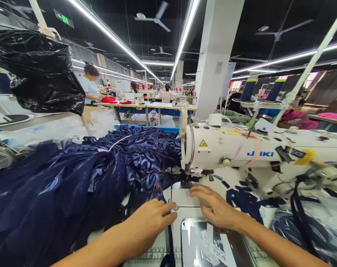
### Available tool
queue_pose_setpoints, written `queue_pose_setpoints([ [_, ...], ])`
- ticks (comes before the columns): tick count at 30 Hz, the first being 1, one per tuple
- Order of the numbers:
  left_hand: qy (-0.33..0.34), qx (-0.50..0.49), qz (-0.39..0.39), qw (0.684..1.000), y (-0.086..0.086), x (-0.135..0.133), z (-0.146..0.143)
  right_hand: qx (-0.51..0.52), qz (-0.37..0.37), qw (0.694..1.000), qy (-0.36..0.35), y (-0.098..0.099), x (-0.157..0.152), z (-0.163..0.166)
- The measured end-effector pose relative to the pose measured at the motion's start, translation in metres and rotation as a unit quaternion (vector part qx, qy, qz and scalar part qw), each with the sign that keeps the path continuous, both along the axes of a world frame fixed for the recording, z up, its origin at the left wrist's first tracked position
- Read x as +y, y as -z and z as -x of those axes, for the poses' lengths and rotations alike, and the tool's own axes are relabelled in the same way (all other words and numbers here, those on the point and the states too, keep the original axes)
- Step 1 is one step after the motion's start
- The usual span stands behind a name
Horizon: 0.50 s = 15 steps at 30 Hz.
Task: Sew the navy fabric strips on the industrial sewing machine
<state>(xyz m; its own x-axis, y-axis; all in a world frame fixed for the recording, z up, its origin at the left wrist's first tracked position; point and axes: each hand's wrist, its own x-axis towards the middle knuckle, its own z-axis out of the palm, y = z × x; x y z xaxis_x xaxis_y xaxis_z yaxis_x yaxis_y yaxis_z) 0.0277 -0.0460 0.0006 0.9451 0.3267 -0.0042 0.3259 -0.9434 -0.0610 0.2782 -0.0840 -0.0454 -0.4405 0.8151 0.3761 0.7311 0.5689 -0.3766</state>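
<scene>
My left hand (148, 224) is at the front left of the sewing machine (229, 148), fingers bent together over a narrow navy fabric strip (171, 241) that runs down toward me. A small greyish oval piece (173, 204) shows at its fingertips; what it is I cannot make out. My right hand (217, 207) is open, fingers stretched toward the needle plate (185, 185), and nothing shows in it. Dark navy fabric lies by the presser foot (187, 178). To the left, a big heap of navy garments (82, 178) with pale blue printing reaches up to my left hand.
Navy scraps (243, 200) lie right of the needle. A shiny metal plate (192, 237) with paper labels (212, 244) is in front of me. A clear plastic bag (310, 222) stands at right, a black bag (43, 70) hangs upper left. Another person (89, 83) works farther back.
</scene>
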Motion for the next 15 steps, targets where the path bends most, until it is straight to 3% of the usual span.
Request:
queue_pose_setpoints([
  [3,-0.042,0.011,-0.037,0.998,0.003,0.012,-0.009,-0.029,-0.015,0.998,-0.052,-0.012,-0.022,0.014],
  [5,-0.073,0.022,-0.060,0.995,0.005,0.020,-0.015,-0.049,-0.028,0.998,-0.036,-0.017,-0.029,0.010],
  [9,-0.060,-0.015,-0.095,0.994,0.011,0.021,-0.018,-0.123,-0.038,0.980,0.154,-0.014,-0.021,-0.030],
  [12,-0.041,-0.030,-0.103,0.993,0.021,0.012,-0.016,-0.213,-0.045,0.927,0.305,-0.005,-0.006,-0.064],
  [15,-0.026,0.043,-0.089,0.995,0.031,0.005,-0.014,-0.263,-0.073,0.888,0.371,0.005,0.007,-0.077],
])
